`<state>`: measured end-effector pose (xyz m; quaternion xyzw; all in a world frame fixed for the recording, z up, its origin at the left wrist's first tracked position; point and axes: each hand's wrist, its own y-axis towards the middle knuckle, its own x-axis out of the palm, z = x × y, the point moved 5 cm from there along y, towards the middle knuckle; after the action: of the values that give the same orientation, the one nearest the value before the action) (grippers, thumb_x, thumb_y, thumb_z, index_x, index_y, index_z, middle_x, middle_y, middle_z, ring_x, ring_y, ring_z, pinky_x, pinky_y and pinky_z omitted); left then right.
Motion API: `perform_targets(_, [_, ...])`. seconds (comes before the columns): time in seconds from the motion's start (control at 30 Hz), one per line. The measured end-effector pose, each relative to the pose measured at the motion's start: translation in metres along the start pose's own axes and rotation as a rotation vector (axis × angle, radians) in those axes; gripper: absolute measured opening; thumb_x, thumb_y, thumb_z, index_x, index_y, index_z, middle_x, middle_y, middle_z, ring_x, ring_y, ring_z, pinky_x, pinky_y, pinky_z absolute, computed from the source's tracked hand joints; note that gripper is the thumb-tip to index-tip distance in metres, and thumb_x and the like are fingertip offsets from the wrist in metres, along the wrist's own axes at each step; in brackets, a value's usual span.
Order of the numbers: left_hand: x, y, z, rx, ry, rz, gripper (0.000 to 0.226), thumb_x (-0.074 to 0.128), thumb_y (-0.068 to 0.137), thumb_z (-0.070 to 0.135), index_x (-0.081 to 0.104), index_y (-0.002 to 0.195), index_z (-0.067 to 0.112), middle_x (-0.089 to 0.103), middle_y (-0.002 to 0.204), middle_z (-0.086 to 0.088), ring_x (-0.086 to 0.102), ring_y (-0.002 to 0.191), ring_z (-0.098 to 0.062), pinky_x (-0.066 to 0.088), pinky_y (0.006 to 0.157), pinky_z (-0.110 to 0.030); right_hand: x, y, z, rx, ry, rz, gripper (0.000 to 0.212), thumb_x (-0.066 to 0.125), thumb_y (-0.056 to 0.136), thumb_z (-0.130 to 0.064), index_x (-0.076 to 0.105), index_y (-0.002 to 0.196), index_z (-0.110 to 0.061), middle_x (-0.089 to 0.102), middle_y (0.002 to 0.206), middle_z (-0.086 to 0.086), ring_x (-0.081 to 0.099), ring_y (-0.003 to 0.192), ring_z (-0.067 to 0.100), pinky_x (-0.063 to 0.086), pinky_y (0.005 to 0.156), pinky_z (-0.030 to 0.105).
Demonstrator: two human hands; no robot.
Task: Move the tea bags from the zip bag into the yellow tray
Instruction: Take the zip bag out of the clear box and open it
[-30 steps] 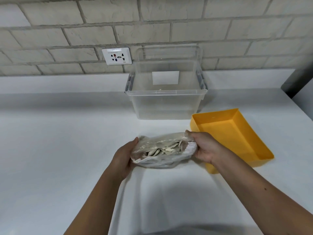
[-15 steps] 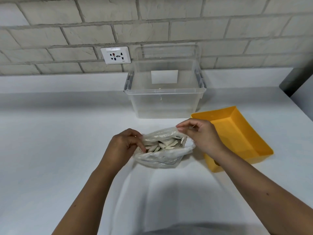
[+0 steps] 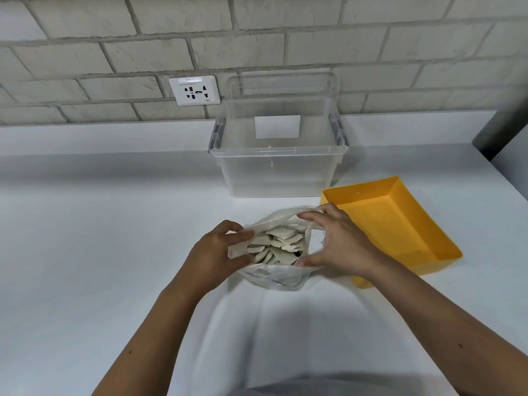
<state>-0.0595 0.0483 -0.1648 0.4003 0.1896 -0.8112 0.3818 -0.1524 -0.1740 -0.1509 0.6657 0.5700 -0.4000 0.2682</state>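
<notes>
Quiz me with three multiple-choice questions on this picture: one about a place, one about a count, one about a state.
1. Where does the yellow tray sit relative to the zip bag? A) to its left B) to its right C) underneath it
2. How many tea bags lie in the yellow tray? A) none B) two C) five
3. The zip bag's mouth is: A) zipped shut B) held open by both hands C) knotted

Answers: 1 B: it lies right of the bag, past the right hand. 2 A: its floor is bare yellow. 3 B: left hand and right hand grip opposite sides of the rim, tea bags showing between.
</notes>
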Motion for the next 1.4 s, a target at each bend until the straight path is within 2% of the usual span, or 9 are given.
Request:
perform_targets(0.17, [-0.004, 0.0, 0.009, -0.009, -0.111, -0.021, 0.083, 0.085, 0.075, 0.017, 0.046, 0.147, 0.031, 0.043, 0.133, 0.013, 0.063, 0.084, -0.01, 0.055, 0.084, -0.03, -0.003, 0.0, -0.01, -0.052, 0.006, -0.032, 0.118, 0.092, 0.056, -0.038, 0.02, 0.149, -0.036, 0.021, 0.139, -0.013, 0.042, 0.119, 0.011, 0.043, 0.092, 0.023])
perform_targets(0.3, [-0.024, 0.001, 0.025, 0.037, -0.153, 0.12, 0.092, 0.08, 0.076, 0.004, 0.036, 0.15, 0.037, 0.036, 0.132, 0.018, 0.06, 0.077, -0.009, 0.055, 0.076, -0.02, -0.021, 0.001, -0.02, -0.1, 0.019, 0.024, 0.118, 0.087, 0.062, -0.013, 0.012, 0.15, -0.039, 0.022, 0.126, -0.014, 0.053, 0.076, 0.008, 0.049, 0.065, 0.023])
perform_targets(0.4, [-0.011, -0.003, 0.019, 0.007, -0.121, 0.102, 0.097, 0.077, 0.077, 0.002, 0.03, 0.153, 0.038, 0.034, 0.138, 0.013, 0.058, 0.071, -0.009, 0.051, 0.072, -0.014, -0.014, 0.006, -0.016, -0.103, -0.033, -0.012, 0.11, 0.076, 0.068, 0.002, 0.014, 0.151, -0.037, 0.029, 0.123, -0.009, 0.047, 0.07, 0.004, 0.041, 0.054, 0.018])
perform_targets(0.53, [0.009, -0.004, 0.005, -0.08, -0.15, 0.065, 0.095, 0.073, 0.079, 0.003, 0.026, 0.155, 0.035, 0.036, 0.141, 0.006, 0.059, 0.075, -0.004, 0.044, 0.071, -0.006, -0.001, 0.011, -0.005, -0.078, -0.04, -0.097, 0.097, 0.069, 0.075, 0.003, 0.024, 0.151, -0.035, 0.043, 0.125, -0.002, 0.047, 0.081, 0.005, 0.04, 0.069, 0.021])
perform_targets(0.67, [0.008, -0.003, 0.008, -0.078, -0.18, 0.08, 0.097, 0.072, 0.079, 0.003, 0.023, 0.155, 0.038, 0.037, 0.138, 0.007, 0.061, 0.077, -0.007, 0.049, 0.077, -0.015, -0.004, 0.015, -0.007, -0.073, 0.056, 0.037, 0.065, 0.07, 0.086, -0.033, 0.039, 0.144, -0.039, 0.055, 0.125, 0.002, 0.051, 0.116, 0.019, 0.044, 0.092, 0.029])
perform_targets(0.77, [0.009, -0.004, 0.005, -0.091, -0.164, 0.065, 0.098, 0.071, 0.08, 0.003, 0.021, 0.155, 0.041, 0.035, 0.136, 0.008, 0.06, 0.078, -0.007, 0.047, 0.077, -0.013, 0.001, 0.019, -0.012, -0.062, -0.021, 0.114, 0.057, 0.064, 0.091, -0.016, 0.045, 0.141, -0.035, 0.055, 0.107, 0.003, 0.055, 0.106, 0.023, 0.044, 0.083, 0.029])
perform_targets(0.9, [0.004, -0.003, 0.001, -0.108, -0.165, 0.073, 0.096, 0.07, 0.078, 0.0, 0.028, 0.152, 0.044, 0.038, 0.134, 0.005, 0.06, 0.079, -0.007, 0.05, 0.082, -0.019, -0.004, 0.024, -0.006, -0.03, -0.156, 0.134, 0.071, 0.053, 0.085, 0.01, 0.049, 0.14, -0.034, 0.056, 0.105, 0.007, 0.056, 0.101, 0.026, 0.042, 0.074, 0.027])
perform_targets(1.17, [0.004, 0.0, 0.002, -0.117, -0.158, 0.04, 0.097, 0.072, 0.08, 0.001, 0.026, 0.152, 0.047, 0.038, 0.13, 0.007, 0.06, 0.074, -0.009, 0.042, 0.073, -0.004, -0.003, 0.021, 0.0, -0.025, -0.1, 0.116, 0.065, 0.06, 0.089, -0.002, 0.045, 0.141, -0.037, 0.041, 0.096, -0.004, 0.046, 0.09, 0.015, 0.032, 0.07, 0.019])
perform_targets(1.4, [0.003, -0.003, 0.007, -0.127, -0.181, 0.037, 0.094, 0.073, 0.081, 0.004, 0.027, 0.152, 0.047, 0.04, 0.132, 0.003, 0.059, 0.08, -0.007, 0.047, 0.082, -0.018, -0.006, 0.015, 0.001, -0.031, -0.087, 0.121, 0.062, 0.065, 0.089, -0.01, 0.045, 0.141, -0.039, 0.043, 0.099, -0.006, 0.044, 0.087, 0.011, 0.038, 0.072, 0.022])
